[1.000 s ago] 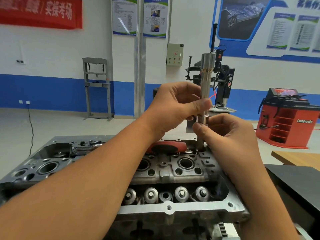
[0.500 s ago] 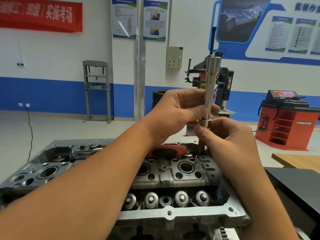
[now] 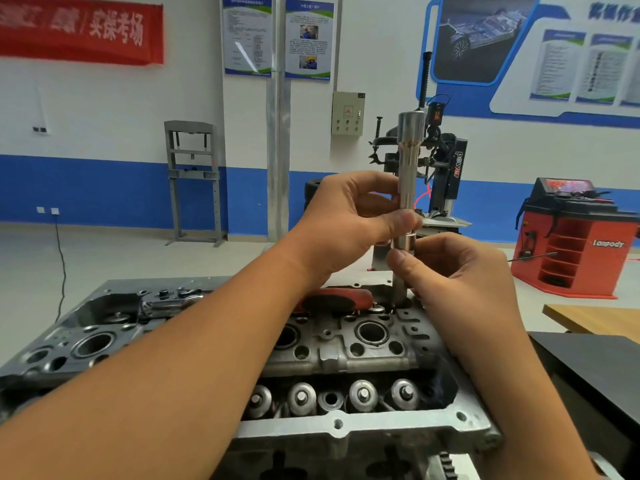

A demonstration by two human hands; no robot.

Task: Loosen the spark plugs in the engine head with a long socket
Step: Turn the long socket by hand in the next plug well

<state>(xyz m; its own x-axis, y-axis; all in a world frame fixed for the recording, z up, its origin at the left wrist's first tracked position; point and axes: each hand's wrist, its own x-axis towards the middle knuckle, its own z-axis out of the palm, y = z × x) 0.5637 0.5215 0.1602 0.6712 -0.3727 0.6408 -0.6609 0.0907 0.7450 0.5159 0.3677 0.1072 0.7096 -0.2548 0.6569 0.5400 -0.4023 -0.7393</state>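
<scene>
A long silver socket (image 3: 410,157) stands upright above the far right part of the grey engine head (image 3: 363,344). My left hand (image 3: 349,220) pinches its shaft between thumb and fingers. Just below, my right hand (image 3: 450,268) pinches the lower collar of the tool, whose thin lower end (image 3: 399,292) reaches down to the head's far edge. Open round spark plug wells (image 3: 371,332) show on the head's top face. A red-handled tool (image 3: 334,299) lies on the head behind my left wrist, partly hidden.
Valve springs (image 3: 362,394) line the near side of the head. A dark bench top (image 3: 595,362) and a wooden board (image 3: 595,317) lie to the right. A red wheel balancer (image 3: 575,244), a tyre changer (image 3: 446,168) and a grey press frame (image 3: 192,181) stand on the floor beyond.
The socket and both hands have shifted slightly to the right and up in the view; both hands keep their hold on the tool.
</scene>
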